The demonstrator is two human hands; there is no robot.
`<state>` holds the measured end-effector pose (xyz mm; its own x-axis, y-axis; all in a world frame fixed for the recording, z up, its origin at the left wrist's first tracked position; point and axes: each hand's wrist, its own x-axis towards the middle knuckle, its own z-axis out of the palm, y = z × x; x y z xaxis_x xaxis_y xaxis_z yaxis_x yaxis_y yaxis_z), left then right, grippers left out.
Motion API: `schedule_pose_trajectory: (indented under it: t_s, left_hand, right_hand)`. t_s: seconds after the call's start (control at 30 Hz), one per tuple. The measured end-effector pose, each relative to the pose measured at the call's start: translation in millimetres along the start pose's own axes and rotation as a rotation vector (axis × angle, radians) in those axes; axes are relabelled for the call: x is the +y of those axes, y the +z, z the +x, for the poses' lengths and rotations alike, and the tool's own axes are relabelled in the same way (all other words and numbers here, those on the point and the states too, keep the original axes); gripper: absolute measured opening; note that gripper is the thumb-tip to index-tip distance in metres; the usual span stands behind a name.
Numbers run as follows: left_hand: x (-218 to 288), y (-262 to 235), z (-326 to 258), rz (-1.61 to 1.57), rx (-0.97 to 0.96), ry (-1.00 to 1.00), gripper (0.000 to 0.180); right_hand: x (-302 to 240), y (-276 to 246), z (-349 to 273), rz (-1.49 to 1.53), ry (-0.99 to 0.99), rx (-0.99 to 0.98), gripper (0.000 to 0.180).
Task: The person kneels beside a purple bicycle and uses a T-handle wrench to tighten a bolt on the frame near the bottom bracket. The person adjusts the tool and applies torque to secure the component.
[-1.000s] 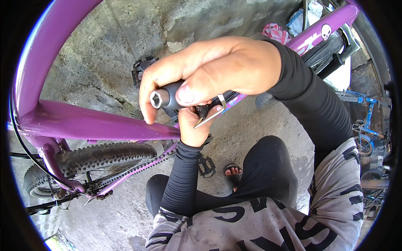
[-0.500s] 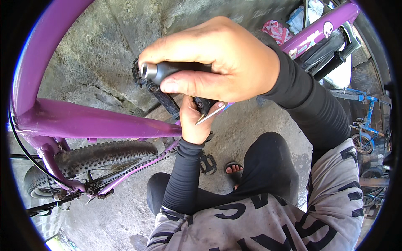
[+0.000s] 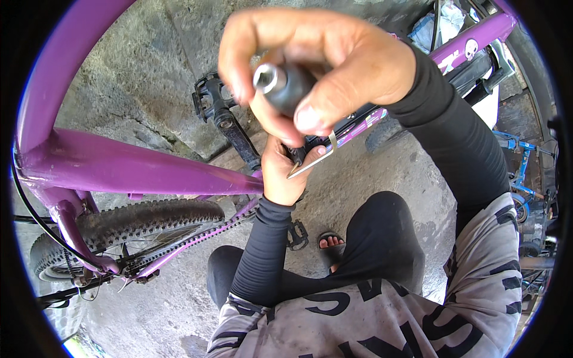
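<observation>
Shifting rightward since the earlier frame, your right hand [image 3: 358,65] is curling its fingers loosely around a smooth, rounded dark socket tool [image 3: 295,89], its hollow metal end showing; nearby, your left hand [image 3: 282,176] is gripping a thin bent metal strip [image 3: 313,162], fingers mostly hiding; a glossy purple frame tube [image 3: 143,161] is running alongside a knobbly tyre [image 3: 149,221].

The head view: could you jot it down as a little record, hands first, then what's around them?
Right hand: curled around a dark tool with a hollow metal end
Left hand: lower in view, at a bent metal rod; exact grip unclear
Frame: purple
Tire: black, knobby
Crank arm: black
Floor: grey, rough
Background: blue bicycle at right
</observation>
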<state>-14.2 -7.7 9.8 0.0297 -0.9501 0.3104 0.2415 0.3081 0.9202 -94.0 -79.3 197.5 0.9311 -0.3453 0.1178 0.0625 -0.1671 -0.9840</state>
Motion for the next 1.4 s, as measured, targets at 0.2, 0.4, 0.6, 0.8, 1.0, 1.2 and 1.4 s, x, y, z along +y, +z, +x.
schedule_pose_trajectory:
  t_s: [0.2,0.4,0.6,0.8,1.0,1.2,1.4]
  left_hand:
    - [6,2,0,0.005,0.014,-0.03,0.039]
    - [2,0,1,0.013,0.016,-0.011,0.037]
    - [-2,-1,-1,-0.018,0.01,-0.063,0.036]
    - [-13,-9,-3,0.073,0.017,-0.08,0.036]
    - [-12,-1,-5,0.016,-0.011,-0.068,0.046]
    - [5,-1,-11,0.021,0.024,-0.163,0.069]
    - [53,-4,-54,-0.494,0.28,-0.694,0.039]
  right_hand:
    - [2,-6,2,0.025,0.164,-0.125,0.051]
    - [15,0,1,-0.349,-0.18,0.084,0.025]
    - [26,3,0,-0.587,-0.347,0.239,0.026]
    - [17,6,-5,-0.128,-0.084,0.169,0.028]
    - [16,6,-15,-0.141,-0.042,0.145,0.032]
    - [29,5,-30,-0.233,-0.099,0.251,0.042]
    - [41,8,-34,-0.295,-0.265,0.328,0.042]
